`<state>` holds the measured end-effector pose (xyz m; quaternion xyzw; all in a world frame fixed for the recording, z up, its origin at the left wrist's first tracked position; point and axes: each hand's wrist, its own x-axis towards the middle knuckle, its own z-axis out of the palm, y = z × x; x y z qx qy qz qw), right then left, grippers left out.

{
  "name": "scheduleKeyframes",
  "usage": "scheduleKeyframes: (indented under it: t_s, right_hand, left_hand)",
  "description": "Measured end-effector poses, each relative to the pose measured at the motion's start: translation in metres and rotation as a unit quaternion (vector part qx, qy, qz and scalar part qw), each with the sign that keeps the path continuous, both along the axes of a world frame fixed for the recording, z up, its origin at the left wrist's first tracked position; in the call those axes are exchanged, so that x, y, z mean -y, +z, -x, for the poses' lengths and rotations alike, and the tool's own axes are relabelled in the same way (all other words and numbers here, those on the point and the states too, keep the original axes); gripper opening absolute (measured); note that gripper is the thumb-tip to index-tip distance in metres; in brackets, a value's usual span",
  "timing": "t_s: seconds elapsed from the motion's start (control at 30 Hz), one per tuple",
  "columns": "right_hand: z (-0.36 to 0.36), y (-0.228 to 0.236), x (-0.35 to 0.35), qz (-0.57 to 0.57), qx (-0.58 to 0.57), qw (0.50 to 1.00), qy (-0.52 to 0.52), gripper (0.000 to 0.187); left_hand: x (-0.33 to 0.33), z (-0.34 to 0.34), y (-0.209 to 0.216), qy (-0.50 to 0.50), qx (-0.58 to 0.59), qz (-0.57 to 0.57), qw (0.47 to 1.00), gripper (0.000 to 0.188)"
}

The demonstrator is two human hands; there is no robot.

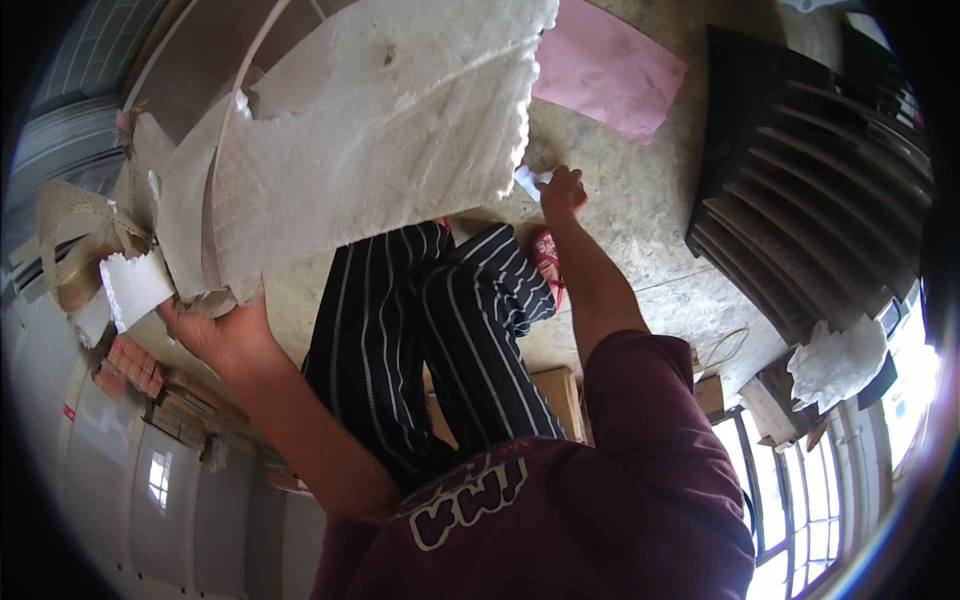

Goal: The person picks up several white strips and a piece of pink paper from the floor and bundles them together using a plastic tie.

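Note:
A large greyish-white sheet (390, 110), like thick paper or board, stands before me, with a ragged, torn-looking right edge. At its lower left corner, my left hand (225, 332) grips the edge, with some fingers hidden behind the sheet and torn scraps. A torn white piece (136, 288) hangs beside that hand. Just off the ragged edge, my right hand (563, 194) is closed on a small crumpled white scrap (531, 182). Below the sheet, my striped trousers and a red patterned shoe (546, 252) show.
Pink sheet (610, 72) lies on the concrete floor beyond my right hand. Dark stacked panels (800, 190) stand at the right, with crumpled white plastic or paper (838, 362) near them. Reddish blocks (130, 368) sit at the left. A cardboard box (558, 398) is behind my legs.

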<state>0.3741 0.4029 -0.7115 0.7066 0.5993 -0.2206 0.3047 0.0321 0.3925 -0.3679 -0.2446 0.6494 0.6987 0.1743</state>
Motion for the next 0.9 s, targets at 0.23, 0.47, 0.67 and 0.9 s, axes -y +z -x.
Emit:
scheduleKeyframes:
  t_s: [0.23, 0.47, 0.67, 0.9]
  right_hand:
    - [0.003, 0.042, -0.100, -0.048, -0.147, 0.877, 0.455, 0.009]
    - [0.052, 0.007, -0.196, -0.146, -0.143, 0.752, 0.627, 0.052]
    - [0.075, 0.007, -0.197, -0.084, -0.175, 0.813, 0.549, 0.030]
    - [0.059, 0.007, -0.194, -0.093, -0.135, 0.827, 0.537, 0.012]
  left_hand:
    - [-0.002, -0.002, 0.012, 0.036, 0.014, 0.026, 0.999, 0.043]
    - [0.009, -0.008, 0.003, -0.072, -0.046, 0.089, 0.992, 0.046]
    - [0.023, -0.006, -0.002, -0.139, -0.091, 0.108, 0.980, 0.047]
    - [0.011, -0.016, -0.001, -0.130, -0.061, 0.036, 0.989, 0.045]
